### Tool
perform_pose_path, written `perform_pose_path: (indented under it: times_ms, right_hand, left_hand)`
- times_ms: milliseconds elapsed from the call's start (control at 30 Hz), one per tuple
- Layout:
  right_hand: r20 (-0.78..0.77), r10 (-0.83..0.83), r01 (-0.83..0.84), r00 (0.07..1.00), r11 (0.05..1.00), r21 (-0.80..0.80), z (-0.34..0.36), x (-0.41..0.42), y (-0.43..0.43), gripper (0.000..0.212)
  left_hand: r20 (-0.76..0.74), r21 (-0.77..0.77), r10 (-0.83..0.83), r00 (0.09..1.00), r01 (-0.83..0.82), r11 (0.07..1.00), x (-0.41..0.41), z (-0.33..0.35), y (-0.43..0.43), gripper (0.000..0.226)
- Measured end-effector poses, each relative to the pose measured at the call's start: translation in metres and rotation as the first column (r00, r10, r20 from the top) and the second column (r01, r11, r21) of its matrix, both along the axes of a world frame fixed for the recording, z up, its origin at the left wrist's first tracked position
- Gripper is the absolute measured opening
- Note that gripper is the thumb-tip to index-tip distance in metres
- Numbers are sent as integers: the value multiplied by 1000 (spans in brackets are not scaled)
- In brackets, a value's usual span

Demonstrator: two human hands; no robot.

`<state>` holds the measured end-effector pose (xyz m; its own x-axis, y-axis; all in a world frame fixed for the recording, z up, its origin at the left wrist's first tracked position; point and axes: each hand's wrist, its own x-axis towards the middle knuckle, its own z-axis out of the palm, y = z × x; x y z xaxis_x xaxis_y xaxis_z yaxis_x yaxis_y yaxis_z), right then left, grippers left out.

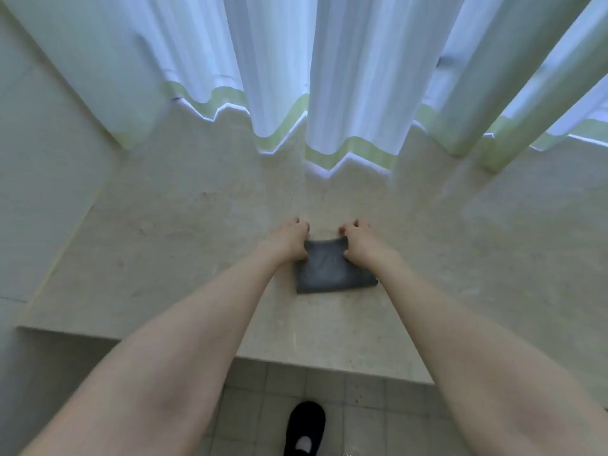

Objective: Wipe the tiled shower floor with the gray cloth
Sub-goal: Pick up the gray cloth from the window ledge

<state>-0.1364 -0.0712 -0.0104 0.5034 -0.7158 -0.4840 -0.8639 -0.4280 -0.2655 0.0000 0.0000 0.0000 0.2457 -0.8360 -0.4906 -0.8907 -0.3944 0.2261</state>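
The gray cloth [332, 269] lies folded into a small rectangle on a pale stone ledge [184, 245]. My left hand [288, 240] pinches the cloth's far left corner, thumb on top of the fabric. My right hand [358, 240] pinches the far right corner the same way. Both arms reach forward from the bottom of the view. The tiled shower floor [355, 403] shows below the ledge's near edge, in small gray square tiles.
A white shower curtain [329, 77] with a pale green hem hangs in folds along the ledge's far side. A pale wall [36, 159] closes off the left. My foot in a black slipper [304, 429] stands on the tiles at the bottom centre.
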Motion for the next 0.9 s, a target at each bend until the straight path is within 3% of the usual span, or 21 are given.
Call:
perform_pose_path:
  times_ms: [233,433,633,733,900]
  right_hand:
    - [-112,39,-41,993,999,-17,4,6,-13,34]
    - [38,-9,6,999,998,67,29,-2,-7,7]
    - [185,-39,49,982,998,-46,75,-25,21,17]
    - [248,15,26,969,987,-159,104,-40,44,16]
    - [350,109,-40,930,980,-196,149,-74,100,9]
  left_hand:
    - [18,79,-99,995,98,992,0,-3,-18,32]
    - [-195,76,52,979,-38,996,-1,26,-10,13]
    - [-200,-132,166,966,-194,972,-16,72,23,18]
    - [-174,-235,203,964,-241,941,-31,95,50,19]
    - [-153,-332,255,955,-293,897,-65,130,111,19]
